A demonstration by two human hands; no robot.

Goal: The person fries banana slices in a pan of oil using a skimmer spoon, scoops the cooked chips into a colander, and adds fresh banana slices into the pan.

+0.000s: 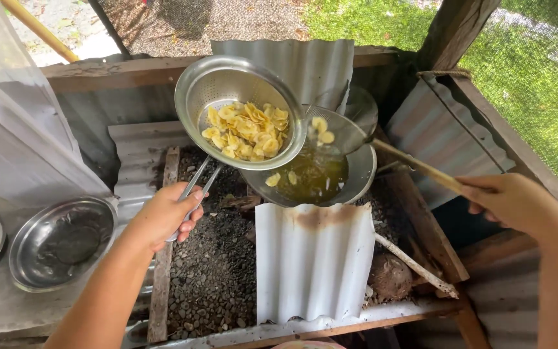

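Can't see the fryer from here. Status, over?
Left hand grips strainer of chips. Right hand holds skimmer over oil pan. Nothing blocking.

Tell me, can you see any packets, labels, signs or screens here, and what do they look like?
None in view: no packet, label, sign or screen.
Only bare cooking things: a metal strainer of yellow chips in the left hand, a wooden-handled skimmer in the right hand, a pan of oil, an empty steel bowl.
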